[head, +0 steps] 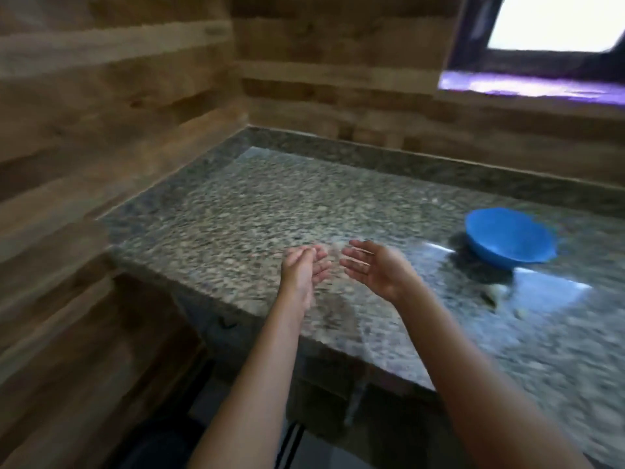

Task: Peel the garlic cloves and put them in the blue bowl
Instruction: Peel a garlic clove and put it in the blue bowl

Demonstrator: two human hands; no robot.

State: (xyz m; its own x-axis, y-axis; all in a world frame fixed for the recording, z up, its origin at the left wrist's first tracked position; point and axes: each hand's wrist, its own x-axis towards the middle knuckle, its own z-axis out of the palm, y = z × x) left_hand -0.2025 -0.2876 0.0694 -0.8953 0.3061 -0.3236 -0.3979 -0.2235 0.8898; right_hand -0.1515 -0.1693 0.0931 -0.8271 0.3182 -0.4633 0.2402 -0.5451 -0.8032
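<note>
The blue bowl (510,241) stands on the speckled granite counter (257,211) at the right. A small pale blurred thing (494,292), possibly garlic, lies just in front of the bowl. My left hand (304,270) and my right hand (373,265) hover side by side above the counter's front part, left of the bowl. Their palms face each other with the fingers relaxed. Neither hand holds anything that I can make out. The picture is blurred by motion.
Wood-panelled walls (118,106) close the counter in at the left and back. A window (554,22) with a sill sits at the top right. The counter's front edge runs diagonally below my forearms, with dark floor beneath.
</note>
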